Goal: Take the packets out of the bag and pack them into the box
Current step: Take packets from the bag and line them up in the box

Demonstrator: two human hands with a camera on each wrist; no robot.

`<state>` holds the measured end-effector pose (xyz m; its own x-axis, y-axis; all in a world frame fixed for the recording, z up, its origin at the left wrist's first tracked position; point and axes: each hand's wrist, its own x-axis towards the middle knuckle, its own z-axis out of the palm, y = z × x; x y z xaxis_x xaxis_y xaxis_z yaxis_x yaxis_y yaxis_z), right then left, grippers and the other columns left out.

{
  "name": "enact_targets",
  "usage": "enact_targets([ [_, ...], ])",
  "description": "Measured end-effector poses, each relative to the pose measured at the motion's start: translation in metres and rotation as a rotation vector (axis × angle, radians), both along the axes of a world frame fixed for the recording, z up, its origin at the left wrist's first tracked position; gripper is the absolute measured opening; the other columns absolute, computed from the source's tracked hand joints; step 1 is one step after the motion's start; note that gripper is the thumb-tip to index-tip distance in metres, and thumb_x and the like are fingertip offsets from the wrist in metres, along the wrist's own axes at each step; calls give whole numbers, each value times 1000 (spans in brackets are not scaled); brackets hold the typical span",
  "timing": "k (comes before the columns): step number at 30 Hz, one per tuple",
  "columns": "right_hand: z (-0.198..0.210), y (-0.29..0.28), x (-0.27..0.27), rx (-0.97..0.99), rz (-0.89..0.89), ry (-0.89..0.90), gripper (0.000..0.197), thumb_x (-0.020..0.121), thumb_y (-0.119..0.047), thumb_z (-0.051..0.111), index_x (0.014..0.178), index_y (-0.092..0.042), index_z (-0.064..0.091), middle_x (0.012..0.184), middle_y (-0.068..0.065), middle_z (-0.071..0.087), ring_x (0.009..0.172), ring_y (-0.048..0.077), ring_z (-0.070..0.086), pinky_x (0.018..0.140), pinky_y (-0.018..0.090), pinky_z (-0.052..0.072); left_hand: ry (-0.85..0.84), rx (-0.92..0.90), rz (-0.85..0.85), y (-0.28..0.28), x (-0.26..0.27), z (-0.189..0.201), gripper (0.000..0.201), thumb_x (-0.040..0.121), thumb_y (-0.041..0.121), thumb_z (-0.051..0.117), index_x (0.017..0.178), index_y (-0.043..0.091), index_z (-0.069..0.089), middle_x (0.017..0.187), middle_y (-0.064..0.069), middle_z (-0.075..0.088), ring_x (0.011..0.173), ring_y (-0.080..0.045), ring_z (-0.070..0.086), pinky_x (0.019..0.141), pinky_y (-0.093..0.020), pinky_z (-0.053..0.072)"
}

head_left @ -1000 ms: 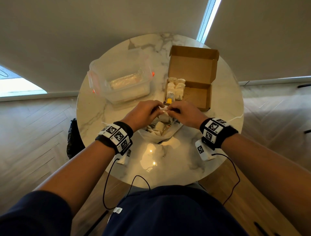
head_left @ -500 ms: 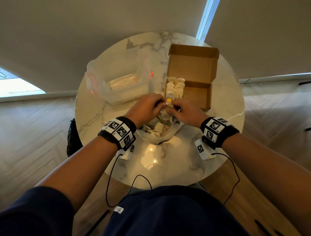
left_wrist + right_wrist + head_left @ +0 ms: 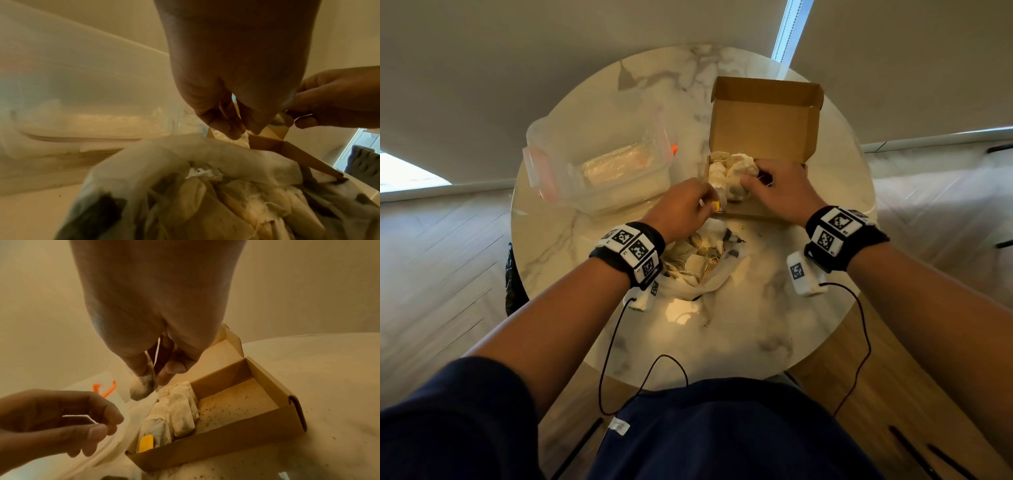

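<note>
An open cardboard box [image 3: 763, 102] [image 3: 226, 446] holds several pale packets [image 3: 717, 171] [image 3: 180, 410] along its left side, with a yellow tag [image 3: 146, 445] at the front corner. My right hand [image 3: 751, 180] [image 3: 156, 379] hangs over those packets and pinches one packet [image 3: 141, 391] between thumb and fingers. My left hand [image 3: 705, 202] [image 3: 107, 426] is at the box's front left corner, pinching a thin white string. The white bag [image 3: 709, 270] [image 3: 164, 155] lies open in front of the box with several packets [image 3: 205, 203] inside.
A clear plastic container [image 3: 599, 171] with orange clips stands left of the box, close to my left hand. The round marble table [image 3: 739, 325] drops off near my body. Dark specks lie on the box floor [image 3: 236, 399] and on the table.
Both hands have moved from the mouth of the bag up to the box. The right hand has carried a packet over the packed row.
</note>
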<state>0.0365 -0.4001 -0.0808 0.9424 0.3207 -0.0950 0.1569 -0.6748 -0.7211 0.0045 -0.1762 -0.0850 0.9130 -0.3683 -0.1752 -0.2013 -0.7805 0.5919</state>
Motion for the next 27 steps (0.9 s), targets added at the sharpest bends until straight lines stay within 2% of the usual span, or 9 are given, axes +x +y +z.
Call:
enact_targets([
  [3, -18, -2, 9, -72, 24, 63, 22, 97, -36, 60, 97, -17, 71, 88, -2, 66, 79, 13, 57, 71, 27, 45, 35, 48, -44, -6, 7, -11, 21, 97, 24, 60, 114, 15, 67, 108, -3, 59, 90, -10, 49, 77, -20, 34],
  [7, -44, 1, 17, -180, 84, 132, 16, 95, -32, 63, 89, -18, 69, 85, 0, 67, 79, 18, 60, 75, 39, 52, 107, 65, -95, -11, 14, -20, 22, 96, 19, 57, 115, 15, 69, 112, -4, 57, 96, -13, 51, 81, -21, 37],
  [10, -53, 8, 22, -216, 60, 141, 13, 94, -25, 64, 90, -12, 66, 84, 0, 63, 79, 20, 59, 62, 23, 40, 115, 69, -120, -10, 18, -25, 22, 97, 19, 57, 114, 16, 70, 114, -5, 57, 98, -14, 52, 81, -19, 35],
  [12, -55, 11, 22, -159, -18, 142, 12, 91, -20, 67, 96, -13, 59, 85, -2, 60, 73, 14, 56, 56, 12, 33, 127, 72, -125, -10, 20, -28, 23, 97, 20, 57, 115, 17, 71, 114, -6, 59, 101, -18, 56, 85, -24, 41],
  [14, -57, 13, 23, -66, -112, 160, 22, 87, -16, 71, 96, -16, 51, 83, -2, 60, 67, 9, 53, 53, 10, 38, 146, 74, -127, -10, 20, -31, 24, 97, 22, 57, 115, 19, 72, 114, -6, 60, 102, -21, 59, 89, -33, 47],
  [16, -59, 15, 23, -48, -115, 149, 22, 85, -15, 71, 91, -13, 51, 83, 2, 61, 67, 12, 54, 59, 15, 46, 142, 65, -129, -9, 20, -34, 24, 97, 22, 57, 115, 20, 72, 113, -5, 61, 101, -21, 60, 89, -34, 48],
  [18, -59, 16, 21, -90, -63, 117, 19, 83, -20, 72, 89, -10, 58, 87, 6, 61, 75, 19, 56, 69, 31, 51, 127, 45, -132, -7, 19, -36, 24, 96, 21, 58, 116, 19, 72, 112, -5, 61, 100, -20, 60, 88, -32, 47],
  [23, -65, 15, 15, -130, -20, 166, 40, 76, -25, 81, 109, -13, 63, 115, 8, 51, 95, 18, 53, 82, 29, 49, 117, 23, -132, -5, 18, -41, 24, 96, 24, 60, 117, 20, 72, 112, -4, 61, 98, -19, 59, 87, -35, 50],
  [27, -70, 11, 14, -136, -34, 156, 41, 79, -30, 80, 114, -21, 61, 118, 6, 46, 93, 20, 53, 83, 30, 50, 123, 30, -137, -5, 17, -41, 25, 97, 24, 59, 118, 19, 71, 113, -4, 61, 98, -19, 60, 87, -34, 49],
])
